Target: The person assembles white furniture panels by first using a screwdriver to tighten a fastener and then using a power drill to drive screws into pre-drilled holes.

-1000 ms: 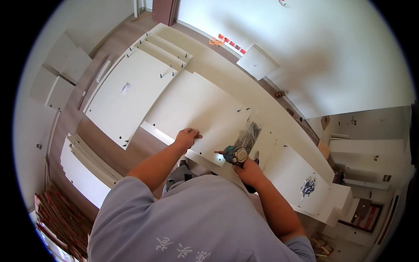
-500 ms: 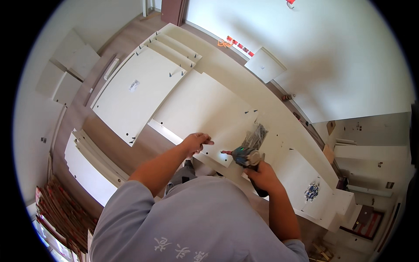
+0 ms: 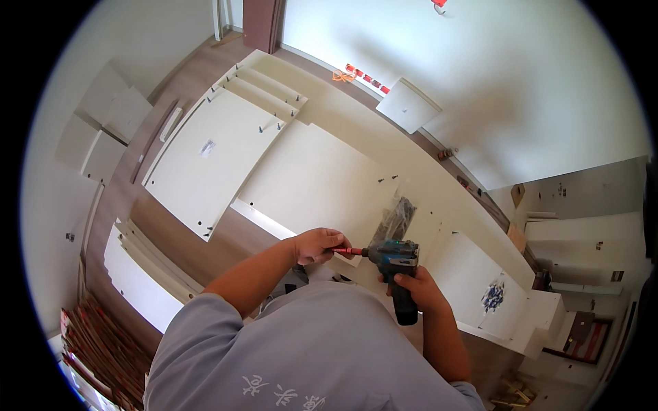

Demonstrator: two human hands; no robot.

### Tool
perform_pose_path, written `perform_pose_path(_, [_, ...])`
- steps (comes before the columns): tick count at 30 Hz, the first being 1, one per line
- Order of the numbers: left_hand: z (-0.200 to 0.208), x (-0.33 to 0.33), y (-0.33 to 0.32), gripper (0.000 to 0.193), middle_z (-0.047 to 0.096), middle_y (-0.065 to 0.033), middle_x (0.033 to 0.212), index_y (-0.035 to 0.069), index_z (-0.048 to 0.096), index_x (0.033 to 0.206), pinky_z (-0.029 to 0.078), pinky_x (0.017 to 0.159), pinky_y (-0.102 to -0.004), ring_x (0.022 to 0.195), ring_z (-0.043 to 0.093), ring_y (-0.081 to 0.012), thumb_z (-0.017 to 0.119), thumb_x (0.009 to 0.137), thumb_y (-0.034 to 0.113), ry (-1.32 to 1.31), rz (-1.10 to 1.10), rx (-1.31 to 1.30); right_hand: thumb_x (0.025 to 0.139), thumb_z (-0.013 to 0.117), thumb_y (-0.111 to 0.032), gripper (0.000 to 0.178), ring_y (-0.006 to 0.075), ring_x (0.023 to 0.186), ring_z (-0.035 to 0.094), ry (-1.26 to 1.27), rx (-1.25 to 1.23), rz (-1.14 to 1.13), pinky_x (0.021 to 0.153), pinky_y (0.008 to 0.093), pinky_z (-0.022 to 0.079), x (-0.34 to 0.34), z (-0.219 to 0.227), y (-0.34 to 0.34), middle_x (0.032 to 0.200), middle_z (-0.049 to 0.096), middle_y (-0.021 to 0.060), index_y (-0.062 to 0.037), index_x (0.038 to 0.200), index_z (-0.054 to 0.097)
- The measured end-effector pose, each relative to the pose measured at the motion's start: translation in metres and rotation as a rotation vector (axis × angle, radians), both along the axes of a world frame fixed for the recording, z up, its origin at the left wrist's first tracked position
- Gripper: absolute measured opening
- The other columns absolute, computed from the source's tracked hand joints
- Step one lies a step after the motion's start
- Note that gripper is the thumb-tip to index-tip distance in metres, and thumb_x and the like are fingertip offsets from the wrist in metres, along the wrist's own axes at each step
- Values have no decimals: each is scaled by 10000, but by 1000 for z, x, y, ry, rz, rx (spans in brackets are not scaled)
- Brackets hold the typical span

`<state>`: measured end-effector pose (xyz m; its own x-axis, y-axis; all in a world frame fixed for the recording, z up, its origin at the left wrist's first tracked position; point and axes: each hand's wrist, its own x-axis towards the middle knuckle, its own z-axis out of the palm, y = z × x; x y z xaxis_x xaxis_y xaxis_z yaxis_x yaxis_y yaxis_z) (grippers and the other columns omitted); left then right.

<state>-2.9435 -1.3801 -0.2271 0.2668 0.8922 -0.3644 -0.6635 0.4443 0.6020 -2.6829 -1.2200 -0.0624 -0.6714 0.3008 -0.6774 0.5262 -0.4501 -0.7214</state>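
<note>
My right hand (image 3: 419, 286) is wrapped round the dark grip of a cordless drill (image 3: 397, 253), held level over the near edge of a white panel (image 3: 308, 161). From its chuck a red bit holder (image 3: 353, 252) points left. My left hand (image 3: 318, 246) is closed, with thumb and fingers pinching the front end of that bit; whether a small screw is also between them is hidden. Just beyond the drill lies a clear plastic bag (image 3: 399, 216) of dark pieces. Two small dark pegs (image 3: 387, 179) stand up from the white panel.
Stacked white panels (image 3: 212, 151) with upright pegs lie at far left, more panels (image 3: 147, 267) at near left. A pile of small fittings (image 3: 492, 297) sits on a panel at right. Flattened brown cardboard (image 3: 103, 342) leans at lower left. A white wall (image 3: 493, 96) borders the far side.
My left hand has come down and right and closed on the bit's front end. The drill has turned level in my right hand, its grip now pointing toward me.
</note>
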Motion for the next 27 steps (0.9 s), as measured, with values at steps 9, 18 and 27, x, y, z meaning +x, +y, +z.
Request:
perform_pose_path(9, [-25,43,32,508,683,-53,983,54,688,1119,498,670,-308,749,573,-137,414,1113,483,338,293,-65,941,683,-132,388,188,828,684,-30,70,-37,777,356,580,25,-33,-10,1097,741,126,18,1294,622])
perform_pose_path(18, [-62,-38,-22,602,275,-70,1711,184,476,1544,38,1298,-518,1608,148,-265,561,1014,457,1817,12,-123,918,731,-190,360,290,884,705,-356,681,260,804,415,566,47,-73,-10,981,738,158,11,1200,635])
perform_pose_path(27, [-51,-39,-26,713,69,-61,1763,222,199,1675,-52,1288,-536,1627,-7,-269,425,1060,502,1957,-283,-114,944,654,-350,461,463,946,700,-483,942,750,844,533,560,-16,-37,-14,1035,726,246,-30,1258,550])
